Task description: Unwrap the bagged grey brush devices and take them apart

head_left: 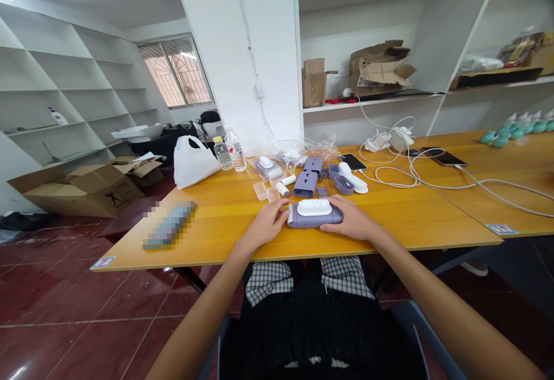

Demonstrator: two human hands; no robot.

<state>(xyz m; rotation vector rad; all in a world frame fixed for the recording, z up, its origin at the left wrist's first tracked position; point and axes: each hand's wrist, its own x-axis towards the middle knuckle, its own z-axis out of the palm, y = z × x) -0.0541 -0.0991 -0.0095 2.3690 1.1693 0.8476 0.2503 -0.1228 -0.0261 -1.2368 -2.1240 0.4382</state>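
A purple-grey hand-held case with a white bristled brush [314, 207] on top lies on the wooden table in front of me. My right hand [351, 221] grips its right end, thumb on the near side and fingers behind. My left hand [267, 222] is at its left end with fingers bent and apart; whether the fingertips touch it I cannot tell. Just beyond lie similar purple shells [307, 183], small purple cups [344, 184], a white handle-like part [352, 178], small white rollers [285, 184] and translucent caps [260, 191].
Behind the parts lies clear plastic wrapping [298, 148]. A white bag [193, 162] and two bottles [229, 152] stand back left. Phones [352, 162] and loose white cables [418, 181] spread to the right. A blurred flat object [170, 225] lies left.
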